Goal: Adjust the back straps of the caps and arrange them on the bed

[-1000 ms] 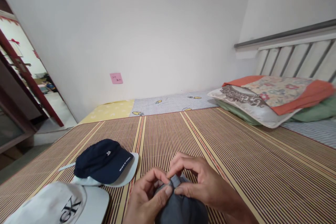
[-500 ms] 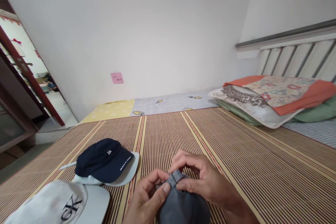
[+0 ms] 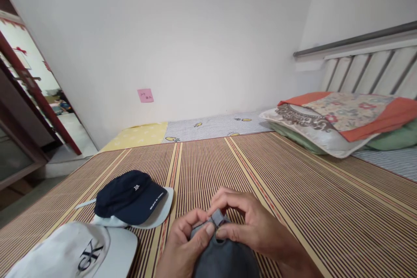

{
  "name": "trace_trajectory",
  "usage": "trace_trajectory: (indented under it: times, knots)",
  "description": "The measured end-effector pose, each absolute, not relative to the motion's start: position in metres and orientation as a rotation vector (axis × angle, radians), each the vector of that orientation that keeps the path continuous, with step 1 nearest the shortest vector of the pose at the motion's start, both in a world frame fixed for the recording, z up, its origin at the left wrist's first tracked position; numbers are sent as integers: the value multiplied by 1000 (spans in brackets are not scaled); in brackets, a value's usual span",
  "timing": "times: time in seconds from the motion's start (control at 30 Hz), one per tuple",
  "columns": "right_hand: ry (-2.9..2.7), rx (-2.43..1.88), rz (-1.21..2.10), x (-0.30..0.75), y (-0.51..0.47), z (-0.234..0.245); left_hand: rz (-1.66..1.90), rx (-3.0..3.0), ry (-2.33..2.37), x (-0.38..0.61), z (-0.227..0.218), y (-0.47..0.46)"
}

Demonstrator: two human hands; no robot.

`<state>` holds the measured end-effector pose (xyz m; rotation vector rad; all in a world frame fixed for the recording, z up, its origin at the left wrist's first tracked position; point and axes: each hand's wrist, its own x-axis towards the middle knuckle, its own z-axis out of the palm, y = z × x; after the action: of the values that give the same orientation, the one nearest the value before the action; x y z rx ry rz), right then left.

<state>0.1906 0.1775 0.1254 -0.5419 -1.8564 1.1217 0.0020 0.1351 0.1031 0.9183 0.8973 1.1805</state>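
In the head view, you have a grey cap at the bottom centre, above the striped mat, with its strap uppermost; your left hand grips the cap beside the strap, thumb on the near side and fingers curled behind; your right hand pinches the strap from the right between thumb and bent fingers, so 2 hands hold 1 cap, their fingertips close together; a small dark opening shows below your right thumb; to the left of your hands, a navy cap with white lettering on its brim lies over a pale cap, whose brim sticks out beneath; nearer you, just beside those 2, is a white cap with 2 large dark letters; at the right, well apart from your hands, a floral cloth with orange borders lies over a white pillow.
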Motion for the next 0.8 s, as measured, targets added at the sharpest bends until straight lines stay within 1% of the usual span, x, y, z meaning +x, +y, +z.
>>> trace_trajectory:
  times: [0.23, 0.43, 0.7, 0.8]
  knots:
    - [-1782, -521, 1118, 190, 178, 127, 1199, 895, 889, -1, 107, 136]
    - [-1824, -541, 1086, 187, 172, 130, 1182, 953, 909, -1, 107, 135]
    - [-1740, -553, 1218, 184, 174, 122, 1130, 970, 935, -3, 108, 133]
    - [-1772, -583, 1203, 185, 173, 127, 1132, 959, 950, -3, 110, 133]
